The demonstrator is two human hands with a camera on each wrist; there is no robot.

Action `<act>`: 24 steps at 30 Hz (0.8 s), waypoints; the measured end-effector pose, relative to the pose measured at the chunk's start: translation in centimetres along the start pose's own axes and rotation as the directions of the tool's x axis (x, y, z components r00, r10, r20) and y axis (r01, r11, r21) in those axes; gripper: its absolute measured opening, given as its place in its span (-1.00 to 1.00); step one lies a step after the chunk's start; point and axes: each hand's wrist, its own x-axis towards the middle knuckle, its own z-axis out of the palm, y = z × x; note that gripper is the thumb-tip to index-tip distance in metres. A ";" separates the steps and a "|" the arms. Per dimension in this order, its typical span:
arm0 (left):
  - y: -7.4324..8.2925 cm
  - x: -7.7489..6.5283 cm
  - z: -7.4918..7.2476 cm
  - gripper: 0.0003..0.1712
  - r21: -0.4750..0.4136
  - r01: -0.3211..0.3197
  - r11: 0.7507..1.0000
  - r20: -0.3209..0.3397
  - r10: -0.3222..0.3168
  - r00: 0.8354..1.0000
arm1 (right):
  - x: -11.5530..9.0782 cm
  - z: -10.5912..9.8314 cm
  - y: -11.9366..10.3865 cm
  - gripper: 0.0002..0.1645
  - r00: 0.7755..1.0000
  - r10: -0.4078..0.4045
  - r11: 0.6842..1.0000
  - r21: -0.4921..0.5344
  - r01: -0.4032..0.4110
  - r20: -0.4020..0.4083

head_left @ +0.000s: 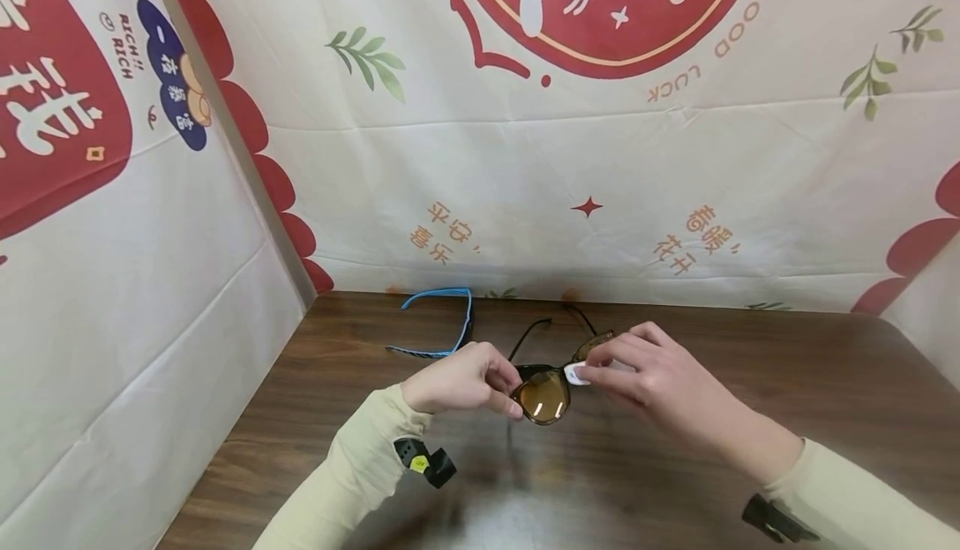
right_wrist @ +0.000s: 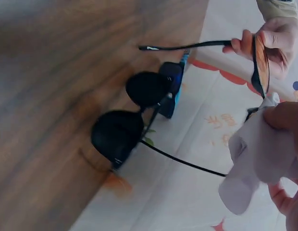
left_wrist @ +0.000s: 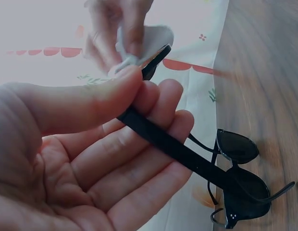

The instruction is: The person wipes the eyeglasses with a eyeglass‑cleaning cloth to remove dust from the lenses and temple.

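Note:
Amber-lensed sunglasses (head_left: 543, 400) with a dark frame are held above the table. My left hand (head_left: 474, 379) pinches them at one side of the frame, near the hinge. In the left wrist view a black temple (left_wrist: 163, 144) runs across the fingers of that hand. My right hand (head_left: 652, 375) pinches a white cloth (right_wrist: 254, 156) against the frame near the bridge. Part of the far lens is hidden behind the right fingers. Black sunglasses (right_wrist: 117, 137) lie on the table behind, mostly covered by the held pair in the head view.
Blue-framed glasses (head_left: 468, 317) lie at the back left of the wooden table (head_left: 750, 383), by its rear edge. A printed white cloth backdrop (head_left: 525, 167) rises behind the table. Another hanging sheet (head_left: 150, 283) stands along the left side.

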 end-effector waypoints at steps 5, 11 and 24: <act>-0.3 -0.3 -0.5 -0.94 0.029 -0.008 1.000 0.009 0.008 1.000 | -1.9 0.0 -0.5 -0.50 0.993 0.034 0.998 -0.053 -0.040 -0.113; -0.2 -0.4 -1.0 -0.94 0.012 -0.025 1.000 -0.018 0.025 1.000 | -3.8 -0.3 -0.8 -0.51 0.953 0.164 0.976 -0.102 -0.195 -0.255; 0.5 0.9 -1.5 -0.82 -0.207 -0.119 0.971 -0.046 0.112 0.993 | -6.1 0.9 -2.7 -0.49 0.898 0.387 0.921 0.048 -0.386 -0.211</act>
